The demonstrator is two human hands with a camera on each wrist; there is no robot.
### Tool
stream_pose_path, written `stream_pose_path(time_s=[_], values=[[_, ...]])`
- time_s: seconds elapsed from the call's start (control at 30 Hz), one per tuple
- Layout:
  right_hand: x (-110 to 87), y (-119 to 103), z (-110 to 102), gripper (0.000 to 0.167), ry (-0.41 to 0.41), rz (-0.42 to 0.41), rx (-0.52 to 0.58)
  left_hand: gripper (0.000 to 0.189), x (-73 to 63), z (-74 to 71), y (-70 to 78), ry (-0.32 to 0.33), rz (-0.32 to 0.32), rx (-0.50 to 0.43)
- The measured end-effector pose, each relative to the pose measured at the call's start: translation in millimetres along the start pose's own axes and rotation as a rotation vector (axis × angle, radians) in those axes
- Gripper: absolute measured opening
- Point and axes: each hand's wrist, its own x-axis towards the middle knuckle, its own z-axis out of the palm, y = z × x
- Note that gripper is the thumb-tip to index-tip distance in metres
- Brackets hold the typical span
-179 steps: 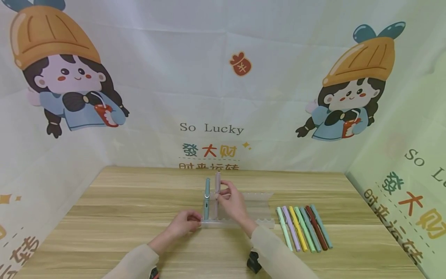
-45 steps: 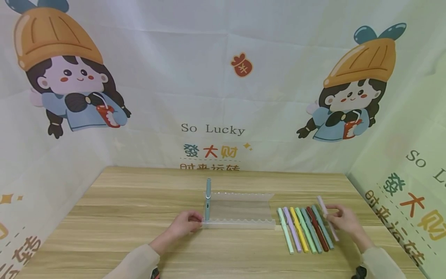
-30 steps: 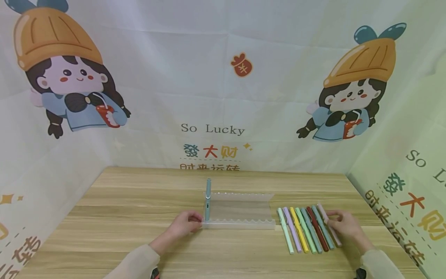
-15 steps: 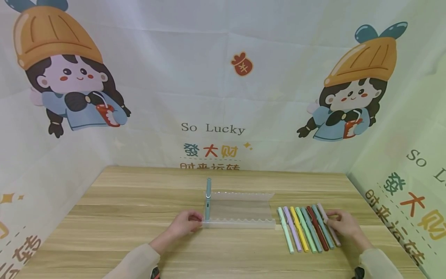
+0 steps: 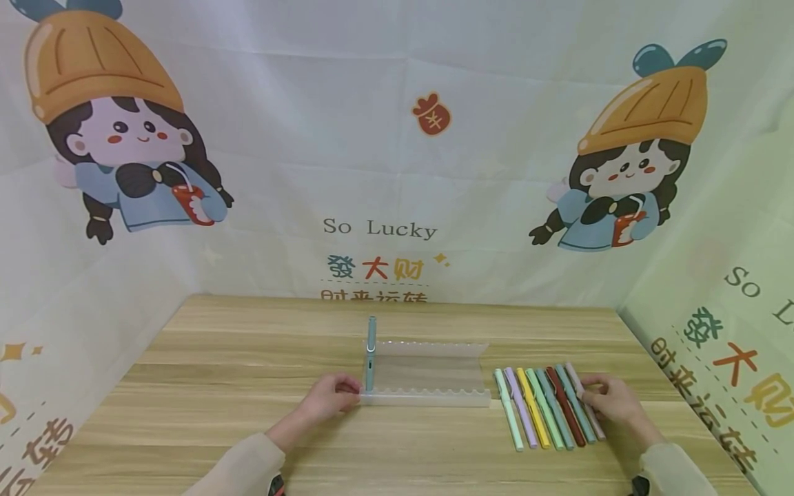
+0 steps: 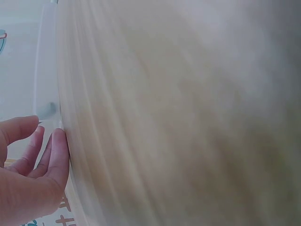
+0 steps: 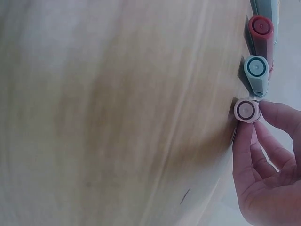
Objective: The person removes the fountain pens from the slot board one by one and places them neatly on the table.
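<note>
My right hand (image 5: pixel 614 399) pinches a pale pink pen (image 5: pixel 585 399) that lies at the right end of a slanted row of pens. In the right wrist view, the round end of this pale pink pen (image 7: pixel 245 110) sits between thumb and fingers, close beside a blue-grey pen (image 7: pixel 256 68). At the left end of a clear pen rack (image 5: pixel 428 399), my left hand (image 5: pixel 331 397) grips the corner with thumb and fingertips. A blue-grey pen (image 5: pixel 370 368) stands in the rack's leftmost notch, its clip facing me.
Left of the pink pen, the row holds a dark red pen (image 5: pixel 566 408), a yellow pen (image 5: pixel 535 410), a lilac pen (image 5: pixel 521 411), a mint pen (image 5: pixel 510 417) and several others. The wooden table (image 5: pixel 248 358) meets a printed cloth backdrop (image 5: pixel 279 207) behind.
Earlier my right hand held the pink pen upright at the rack. It has since carried the pen right and laid it at the row's end. My left hand stays put.
</note>
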Motion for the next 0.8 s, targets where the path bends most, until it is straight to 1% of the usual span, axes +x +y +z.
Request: stream_pose_path(time_s=[0.33,0.67,0.8], values=[[-0.4,0,1,0.031,-0.001,-0.026,-0.020,0.015,0.6,-0.1,-0.5,0.005,0.000,0.007],[-3.2,-5,-1,0.032,0.005,-0.035,0.003,0.016,-2.4,-0.7,1.6,0.002,-0.004,0.008],[-3.4,-10,-1,0.033,0.014,-0.046,-0.031,0.015,-1.8,-0.3,1.4,0.002,-0.003,0.013]])
